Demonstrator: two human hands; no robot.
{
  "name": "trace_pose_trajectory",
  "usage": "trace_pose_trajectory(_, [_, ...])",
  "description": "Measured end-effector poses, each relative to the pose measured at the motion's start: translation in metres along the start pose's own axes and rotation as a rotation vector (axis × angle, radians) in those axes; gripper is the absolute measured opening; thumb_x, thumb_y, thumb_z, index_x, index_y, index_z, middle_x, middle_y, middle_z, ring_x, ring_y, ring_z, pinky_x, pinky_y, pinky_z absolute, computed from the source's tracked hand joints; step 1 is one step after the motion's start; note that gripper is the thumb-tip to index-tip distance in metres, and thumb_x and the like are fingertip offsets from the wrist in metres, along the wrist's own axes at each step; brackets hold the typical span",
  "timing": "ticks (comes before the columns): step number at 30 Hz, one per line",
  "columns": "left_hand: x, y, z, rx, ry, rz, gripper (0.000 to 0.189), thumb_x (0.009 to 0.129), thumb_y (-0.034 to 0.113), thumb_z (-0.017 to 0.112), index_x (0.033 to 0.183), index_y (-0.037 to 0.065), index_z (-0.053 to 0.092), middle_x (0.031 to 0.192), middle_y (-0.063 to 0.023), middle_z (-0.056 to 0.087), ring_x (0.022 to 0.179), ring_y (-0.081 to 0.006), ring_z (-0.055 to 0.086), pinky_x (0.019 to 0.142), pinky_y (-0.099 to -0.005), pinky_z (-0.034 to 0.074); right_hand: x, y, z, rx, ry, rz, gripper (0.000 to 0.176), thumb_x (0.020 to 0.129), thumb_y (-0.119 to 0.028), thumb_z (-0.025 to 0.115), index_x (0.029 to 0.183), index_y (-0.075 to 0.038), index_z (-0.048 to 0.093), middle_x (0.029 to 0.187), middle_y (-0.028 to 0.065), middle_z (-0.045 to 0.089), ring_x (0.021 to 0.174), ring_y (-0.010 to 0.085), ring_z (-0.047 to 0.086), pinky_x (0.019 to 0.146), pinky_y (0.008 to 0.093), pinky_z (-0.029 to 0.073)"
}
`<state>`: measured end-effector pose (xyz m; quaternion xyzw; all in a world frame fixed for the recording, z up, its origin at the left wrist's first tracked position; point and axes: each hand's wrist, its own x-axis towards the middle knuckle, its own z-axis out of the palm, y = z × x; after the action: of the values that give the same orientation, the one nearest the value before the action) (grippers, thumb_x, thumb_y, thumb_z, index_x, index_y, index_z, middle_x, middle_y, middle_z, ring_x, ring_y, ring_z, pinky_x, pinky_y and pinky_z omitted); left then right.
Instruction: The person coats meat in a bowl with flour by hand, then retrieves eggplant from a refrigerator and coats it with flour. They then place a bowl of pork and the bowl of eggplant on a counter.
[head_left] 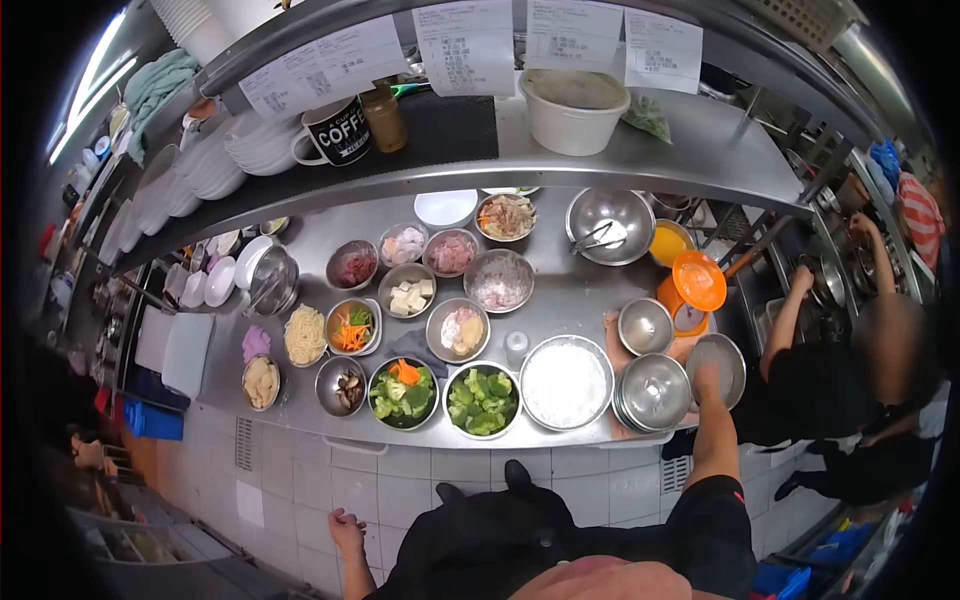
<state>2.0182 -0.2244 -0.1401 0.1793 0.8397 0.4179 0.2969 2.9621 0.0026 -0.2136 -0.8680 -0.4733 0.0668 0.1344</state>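
My right hand reaches down into a metal bowl at the right end of the steel counter; its fingers are lost in the bowl. Beside it are a stack of metal bowls and a single metal bowl. A wide pan of white powder sits to their left, followed by bowls of broccoli and of broccoli with carrot. Low at my side, over the floor, hangs my left hand, empty, its fingers loosely curled and apart.
Several bowls of meat, tofu, noodles and mushrooms crowd the counter. An orange container stands at the back right. Overhead, a shelf carries a white tub and a mug. Another person works at the right.
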Motion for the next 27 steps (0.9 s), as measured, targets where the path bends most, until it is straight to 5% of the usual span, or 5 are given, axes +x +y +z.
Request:
trace_pose_trajectory(4, [-0.022, -0.029, 0.003, 0.043, -0.042, -0.056, 0.034, 0.088, 0.001, 0.055, 0.121, 0.003, 0.050, 0.089, -0.0096, 0.061, 0.056, -0.0208, 0.067, 0.041, -0.0309, 0.049, 0.009, -0.006, -0.002, 0.201, 0.088, 0.108, 0.033, 0.095, -0.019, 0.049, 0.104, 0.001, 0.074, 0.110, 0.0274, 0.070, 0.104, 0.0439, 0.068, 0.092, 0.0505, 0.053])
trace_pose_trajectory(14, [-0.054, -0.055, 0.013, 0.086, -0.118, -0.060, 0.027, 0.090, 0.002, 0.056, 0.118, 0.002, 0.055, 0.090, -0.0099, 0.063, 0.061, -0.0202, 0.068, 0.046, -0.0310, 0.051, 0.001, -0.048, -0.035, -0.108, -0.040, -0.113, 0.027, 0.092, -0.017, 0.054, 0.100, 0.003, 0.071, 0.098, 0.0281, 0.071, 0.096, 0.0444, 0.069, 0.090, 0.0525, 0.054])
trace_pose_trajectory(22, [-0.082, 0.095, 0.087, -0.004, -0.412, 0.313, 0.023, 0.095, 0.010, 0.065, 0.116, 0.000, 0.060, 0.099, -0.0089, 0.067, 0.071, -0.0172, 0.071, 0.056, -0.0259, 0.051, 0.004, -0.070, -0.080, -0.285, -0.149, -0.134, 0.021, 0.086, -0.014, 0.063, 0.095, 0.002, 0.074, 0.102, 0.0261, 0.072, 0.101, 0.0405, 0.070, 0.089, 0.0508, 0.054])
trace_pose_trajectory(24, [-0.102, 0.136, 0.100, -0.030, -0.450, 0.348, 0.024, 0.095, 0.009, 0.066, 0.116, 0.000, 0.060, 0.101, -0.0093, 0.068, 0.073, -0.0172, 0.071, 0.059, -0.0260, 0.052, -0.020, -0.105, -0.120, 0.062, 0.084, -0.167, 0.017, 0.086, -0.014, 0.066, 0.091, 0.000, 0.072, 0.099, 0.0233, 0.073, 0.090, 0.0408, 0.071, 0.080, 0.0515, 0.055])
trace_pose_trajectory(27, [-0.120, 0.161, 0.132, -0.107, -0.580, 0.406, 0.025, 0.096, 0.009, 0.066, 0.119, 0.001, 0.060, 0.105, -0.0093, 0.068, 0.077, -0.0165, 0.071, 0.064, -0.0260, 0.053, -0.053, -0.146, -0.134, 0.269, 0.035, -0.274, 0.014, 0.084, -0.014, 0.068, 0.091, -0.004, 0.075, 0.099, 0.0224, 0.072, 0.094, 0.0413, 0.068, 0.084, 0.0497, 0.055])
